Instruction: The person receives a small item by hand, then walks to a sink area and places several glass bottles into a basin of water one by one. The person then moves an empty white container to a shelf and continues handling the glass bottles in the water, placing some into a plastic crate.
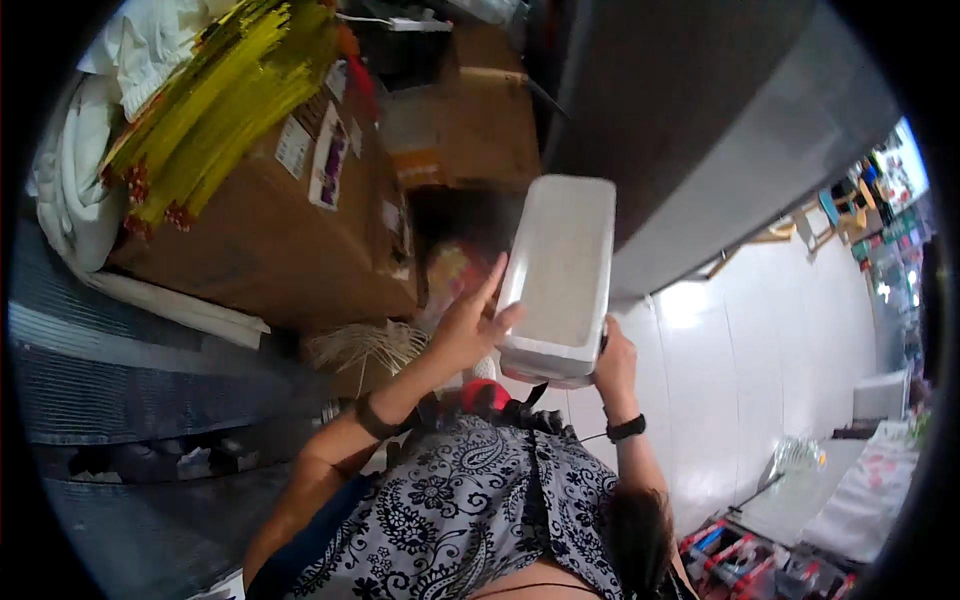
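A long white rectangular box (562, 265) with rounded corners is held up in front of my body. Its top face has a raised rim around a paler, off-white panel; I cannot tell whether that is a lid or contents. My left hand (472, 325) grips the near left side, the thumb over the rim and the fingers along the wall. On the near right corner, my right hand (616, 368) is closed round the side, with its fingertips hidden beneath. The box's underside is out of sight.
A big cardboard carton (270, 230) on the left carries a bundle of yellow-green stalks (225, 105). More cardboard boxes (490, 120) are stacked behind. A tall dark grey panel (660, 130) rises at the right, beside pale floor tiles (735, 340). White strings (365, 345) lie near my left forearm.
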The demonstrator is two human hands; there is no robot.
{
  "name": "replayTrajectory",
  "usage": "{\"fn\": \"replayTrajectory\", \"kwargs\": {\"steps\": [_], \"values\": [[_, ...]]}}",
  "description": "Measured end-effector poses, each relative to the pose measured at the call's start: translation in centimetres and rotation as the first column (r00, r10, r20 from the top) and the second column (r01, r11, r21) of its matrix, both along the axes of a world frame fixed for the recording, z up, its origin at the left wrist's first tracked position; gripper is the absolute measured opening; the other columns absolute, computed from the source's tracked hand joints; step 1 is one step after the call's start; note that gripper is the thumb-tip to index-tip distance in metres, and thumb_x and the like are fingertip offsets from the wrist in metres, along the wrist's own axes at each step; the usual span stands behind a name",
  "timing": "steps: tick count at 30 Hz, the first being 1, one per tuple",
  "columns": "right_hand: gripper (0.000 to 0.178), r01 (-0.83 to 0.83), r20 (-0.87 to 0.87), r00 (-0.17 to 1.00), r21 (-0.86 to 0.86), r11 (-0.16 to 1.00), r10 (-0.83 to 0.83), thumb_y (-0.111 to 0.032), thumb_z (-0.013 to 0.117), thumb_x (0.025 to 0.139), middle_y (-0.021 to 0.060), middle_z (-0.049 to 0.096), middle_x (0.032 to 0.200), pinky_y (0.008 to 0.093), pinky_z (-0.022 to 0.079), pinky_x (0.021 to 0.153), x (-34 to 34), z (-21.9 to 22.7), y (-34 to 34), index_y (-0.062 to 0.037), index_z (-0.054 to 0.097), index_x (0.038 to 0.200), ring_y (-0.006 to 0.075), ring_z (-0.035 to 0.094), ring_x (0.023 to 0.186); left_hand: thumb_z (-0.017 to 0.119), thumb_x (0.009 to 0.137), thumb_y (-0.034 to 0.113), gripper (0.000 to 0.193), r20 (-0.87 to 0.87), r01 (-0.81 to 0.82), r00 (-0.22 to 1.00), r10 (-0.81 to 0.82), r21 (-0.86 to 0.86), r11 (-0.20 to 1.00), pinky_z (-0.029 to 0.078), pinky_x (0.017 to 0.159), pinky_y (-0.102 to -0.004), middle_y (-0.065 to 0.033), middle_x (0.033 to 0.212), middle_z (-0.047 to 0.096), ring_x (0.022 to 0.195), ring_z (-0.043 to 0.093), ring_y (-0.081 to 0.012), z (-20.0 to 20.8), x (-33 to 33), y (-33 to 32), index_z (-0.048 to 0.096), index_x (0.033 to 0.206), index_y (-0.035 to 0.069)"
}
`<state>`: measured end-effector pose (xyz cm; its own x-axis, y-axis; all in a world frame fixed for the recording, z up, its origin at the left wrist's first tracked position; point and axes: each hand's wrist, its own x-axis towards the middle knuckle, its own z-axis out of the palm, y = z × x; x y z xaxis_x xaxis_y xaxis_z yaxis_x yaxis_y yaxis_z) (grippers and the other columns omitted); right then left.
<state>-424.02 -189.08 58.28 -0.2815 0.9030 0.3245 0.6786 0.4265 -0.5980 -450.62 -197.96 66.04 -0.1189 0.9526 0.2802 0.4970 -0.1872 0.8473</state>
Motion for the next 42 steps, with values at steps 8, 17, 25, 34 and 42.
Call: {"fn": "replayTrajectory", "kwargs": {"steps": [8,17,25,34,42], "values": [[0.028,-0.341,-0.173,0.88,0.42,0.841,0.443,-0.014,0.067,0.084,0.0246,0.071,0.097,0.0397,0.054,0.075,-8.8,15.8,11.9,0.0028,0.067,0.106,0.0398,0.07,0.095,0.059,0.099,0.013,0.044,0.43,-0.393,0.867,0.25,0.285,0.874,0.051,0.081,-0.0278,-0.0077,0.119,0.059,0.096,0.06,-0.0136,6.9,-2.2,-2.5,0.051,0.142,0.007],[0.038,-0.49,0.191,0.868,0.188,0.851,0.458,-0.014,0.069,0.086,0.0241,0.068,0.117,0.0416,0.051,0.091,-29.8,12.9,33.6,0.0017,0.063,0.121,0.0401,0.065,0.107,0.065,0.095,0.014,0.024,0.21,-0.691,0.664,0.717,-0.194,0.697,0.053,0.084,-0.0328,-0.012,0.107,0.07,0.099,0.069,-0.0241,-3.0,-1.2,-8.1,0.068,0.117,0.005],[0.043,-0.515,0.051,0.837,-0.259,0.817,0.544,-0.025,0.066,0.09,0.0218,0.067,0.119,0.0408,0.051,0.09,-42.2,3.5,43.7,0.0067,0.061,0.12,0.0338,0.065,0.104,0.064,0.094,0.011,0.026,0.056,-0.857,0.131,0.99,-0.496,0.142,0.056,0.077,-0.0341,-0.0139,0.099,0.072,0.09,0.071,-0.0215,-6.9,6.9,-12.6,0.069,0.118,0.004],[0.049,-0.524,0.381,0.77,-0.081,0.848,0.512,-0.037,0.064,0.09,0.0216,0.067,0.118,0.0445,0.05,0.093,-52.8,3.5,49.8,-0.0011,0.064,0.123,0.0366,0.063,0.109,0.065,0.094,0.014,0.023,0.017,-0.824,0.072,0.997,-0.562,0.069,0.056,0.071,-0.0301,-0.0133,0.096,0.072,0.083,0.07,-0.0178,-6.8,10.9,-8.3,0.071,0.115,0.003],[0.03,-0.571,0.176,0.789,-0.144,0.808,0.589,-0.026,0.055,0.097,0.0128,0.063,0.107,0.0397,0.049,0.084,-55.1,-4.2,52.1,-0.0037,0.066,0.115,0.0283,0.059,0.097,0.064,0.094,0.013,0.024,0.012,-0.82,0.159,0.987,-0.555,0.139,0.056,0.072,-0.0323,-0.0155,0.096,0.072,0.085,0.07,-0.021,-7.2,8.9,-5.2,0.071,0.115,0.004]]}}
